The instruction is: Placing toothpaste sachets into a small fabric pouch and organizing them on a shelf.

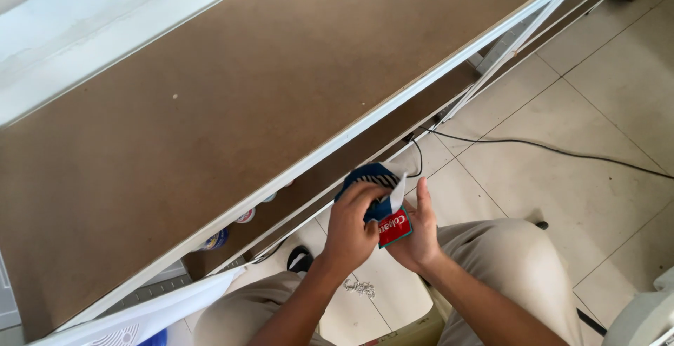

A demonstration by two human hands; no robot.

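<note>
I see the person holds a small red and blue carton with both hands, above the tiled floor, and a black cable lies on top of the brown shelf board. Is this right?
Not quite. The black cable lies on the tiled floor, not on the brown shelf board. The head view shows this. The rest holds: the left hand and right hand hold the red and blue carton above the floor.

box (394,228): partly covered by both hands, only a red and white end shows
cloth (371,177): bunched, shape unclear
cans (245,216): mostly hidden beneath the desk (210,107)
forearms: cut off at the bottom edge
cable (562,151): runs off the right edge
</note>
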